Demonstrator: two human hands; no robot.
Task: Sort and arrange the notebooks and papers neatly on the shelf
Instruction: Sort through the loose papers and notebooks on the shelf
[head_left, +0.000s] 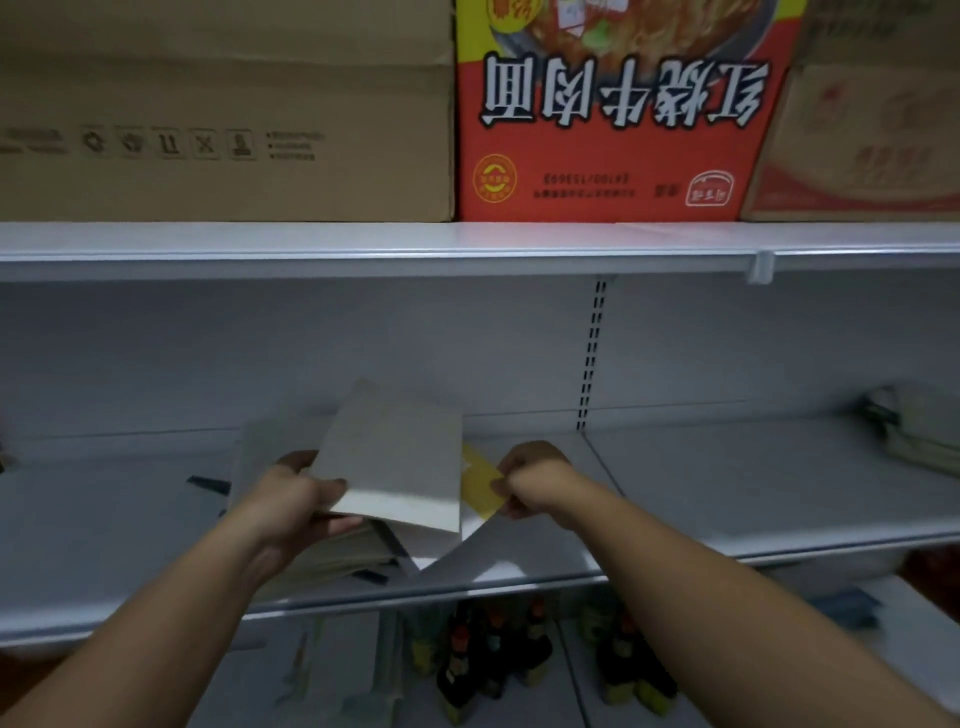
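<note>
Sorting is under way on the middle shelf (727, 483), a white metal run below the cartons (223, 109) stacked above. A pale notebook (400, 462) is held tilted above the loose pile of papers (332, 558) near the shelf's front lip — the left hand (296, 499) is clamped on its lower left corner, thumb on top. Beside it, a yellow sheet (480, 486) is pinched at its edge by the right hand (530, 480), fingers closed on it. The separating step seems to be in hand. Next, the yellow sheet would likely need to be drawn clear — then the notebook squared onto the pile.
</note>
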